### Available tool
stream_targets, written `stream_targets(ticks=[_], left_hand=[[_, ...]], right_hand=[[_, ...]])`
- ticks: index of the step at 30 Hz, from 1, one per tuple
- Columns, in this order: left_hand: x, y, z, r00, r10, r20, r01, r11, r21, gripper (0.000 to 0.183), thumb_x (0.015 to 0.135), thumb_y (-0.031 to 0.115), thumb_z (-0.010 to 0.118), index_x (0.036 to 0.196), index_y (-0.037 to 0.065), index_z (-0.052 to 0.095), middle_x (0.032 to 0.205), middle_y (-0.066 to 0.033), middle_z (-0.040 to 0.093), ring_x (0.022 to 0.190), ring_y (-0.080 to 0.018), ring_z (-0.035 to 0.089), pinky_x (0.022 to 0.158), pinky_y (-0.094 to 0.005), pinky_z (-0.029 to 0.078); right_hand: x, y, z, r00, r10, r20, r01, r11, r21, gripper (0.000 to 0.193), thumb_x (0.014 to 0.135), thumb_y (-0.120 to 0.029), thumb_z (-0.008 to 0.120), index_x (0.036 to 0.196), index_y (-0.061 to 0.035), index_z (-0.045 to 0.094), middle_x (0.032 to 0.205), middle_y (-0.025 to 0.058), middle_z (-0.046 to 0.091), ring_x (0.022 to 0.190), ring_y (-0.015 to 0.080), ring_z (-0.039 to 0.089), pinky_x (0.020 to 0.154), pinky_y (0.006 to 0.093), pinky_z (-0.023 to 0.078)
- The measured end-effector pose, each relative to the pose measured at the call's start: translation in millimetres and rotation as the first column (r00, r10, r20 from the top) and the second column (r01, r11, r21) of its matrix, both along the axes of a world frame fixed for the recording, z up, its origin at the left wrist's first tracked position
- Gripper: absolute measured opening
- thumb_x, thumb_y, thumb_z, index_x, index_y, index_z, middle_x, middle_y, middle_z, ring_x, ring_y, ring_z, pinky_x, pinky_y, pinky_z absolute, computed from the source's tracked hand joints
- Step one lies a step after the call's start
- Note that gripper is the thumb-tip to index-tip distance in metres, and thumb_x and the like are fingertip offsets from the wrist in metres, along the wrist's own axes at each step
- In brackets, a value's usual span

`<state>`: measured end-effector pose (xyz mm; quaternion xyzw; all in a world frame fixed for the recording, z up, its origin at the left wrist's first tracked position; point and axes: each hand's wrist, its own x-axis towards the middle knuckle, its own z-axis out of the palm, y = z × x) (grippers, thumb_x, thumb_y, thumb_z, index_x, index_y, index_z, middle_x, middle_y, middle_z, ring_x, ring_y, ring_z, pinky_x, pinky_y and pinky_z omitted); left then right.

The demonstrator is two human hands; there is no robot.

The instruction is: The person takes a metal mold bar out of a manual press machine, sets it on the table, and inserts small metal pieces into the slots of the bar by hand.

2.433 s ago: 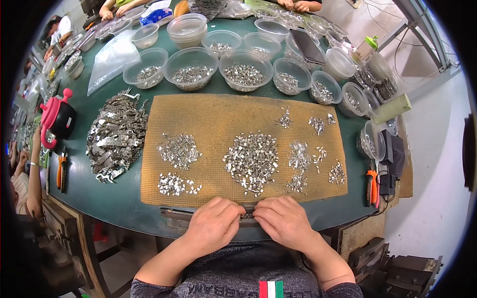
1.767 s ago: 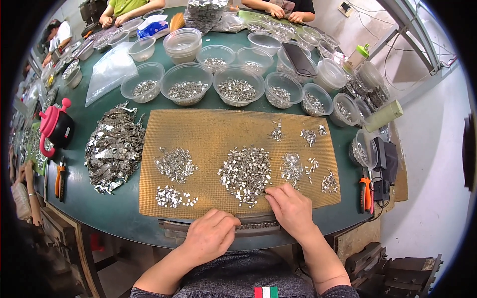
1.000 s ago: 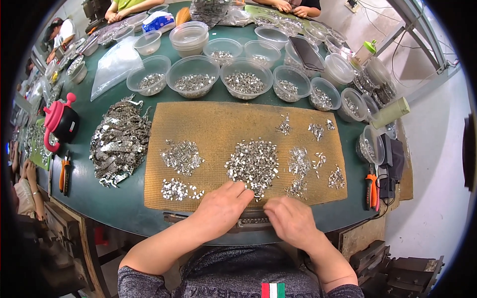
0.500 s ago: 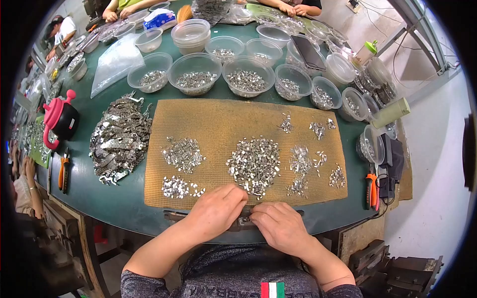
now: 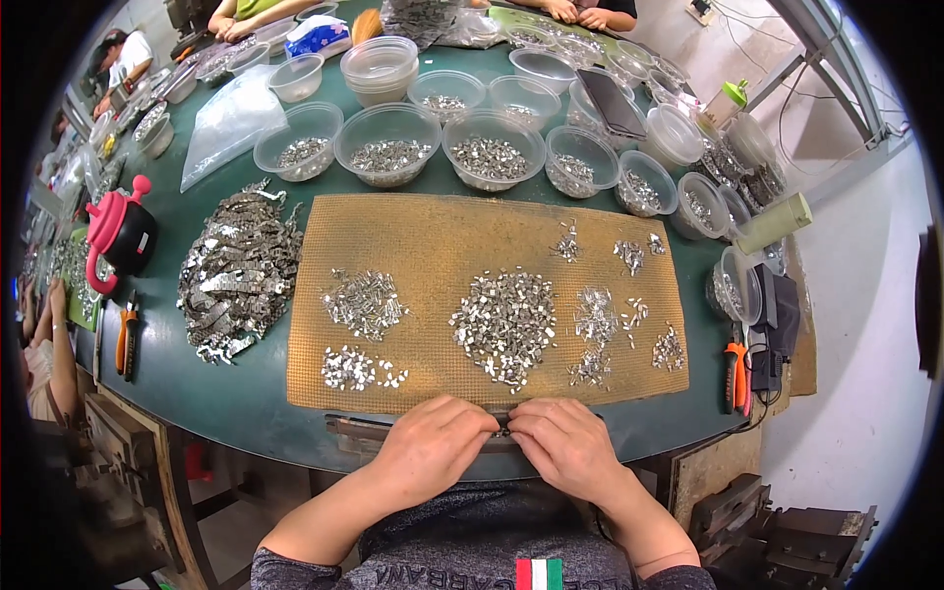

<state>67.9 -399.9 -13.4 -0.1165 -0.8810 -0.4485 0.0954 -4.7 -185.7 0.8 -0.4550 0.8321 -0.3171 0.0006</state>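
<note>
Both hands meet at a dark metal bar fixture [image 5: 349,430] along the table's front edge. My left hand [image 5: 428,447] is closed in a pinch over it, its fingertips close to those of my right hand [image 5: 562,442], which is pinched as well. Whatever lies between the fingers is too small or hidden to name. Just beyond them, a tan textured mat [image 5: 423,236] carries a large heap of small silvery metal pieces [image 5: 503,324]. Smaller groups flank it: thin metal pieces [image 5: 364,303] and flat bits [image 5: 346,370] at left, further little clusters [image 5: 595,315] at right.
Clear plastic bowls [image 5: 386,118] of metal pieces line the mat's far side. Left of it lie a stack of perforated metal strips [image 5: 241,280], orange-handled pliers [image 5: 127,339] and a pink-lidded black pot [image 5: 123,236]. More pliers [image 5: 737,374] lie right. Co-workers' hands [image 5: 580,15] show across the table.
My left hand has come back from the heap's near edge, down and slightly right, to the bar beside my right hand. The right hand has shifted slightly right.
</note>
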Motion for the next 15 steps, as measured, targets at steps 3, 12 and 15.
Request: stream_targets(ticks=[3,12,15], left_hand=[[1.0,3.2,-1.3,1.0,-0.014,-0.022,0.013,0.999,-0.044,0.015,0.085,0.004,0.076,0.099,0.007,0.074,0.097,-0.0051,0.072,0.092,-0.0266,0.068,0.078,-0.0383,0.056],[2.0,4.5,-2.4,1.0,0.0,-0.001,0.0,0.998,-0.064,0.014,0.085,0.006,0.076,0.099,0.008,0.075,0.098,-0.0042,0.071,0.092,-0.026,0.068,0.079,-0.0383,0.056],[1.6,5.6,-2.1,1.0,0.019,0.015,-0.018,0.997,-0.072,0.012,0.086,0.006,0.076,0.098,0.007,0.074,0.097,-0.0046,0.071,0.091,-0.0261,0.068,0.078,-0.0382,0.056]], right_hand=[[0.2,0.5,-1.1,1.0,-0.004,0.011,0.004,1.0,-0.006,0.018,0.083,-0.005,0.078,0.101,-0.0045,0.073,0.107,0.0073,0.073,0.1,0.0265,0.071,0.083,0.0378,0.055],[0.4,2.7,-2.8,0.999,-0.019,0.034,0.02,1.0,-0.012,0.019,0.084,-0.005,0.077,0.102,-0.0051,0.073,0.108,0.007,0.073,0.1,0.027,0.071,0.085,0.0385,0.055],[-0.2,3.5,-2.7,1.0,0.008,0.026,-0.008,1.0,-0.005,0.019,0.086,-0.007,0.077,0.103,-0.0036,0.071,0.108,0.009,0.07,0.101,0.0275,0.07,0.086,0.0391,0.054]])
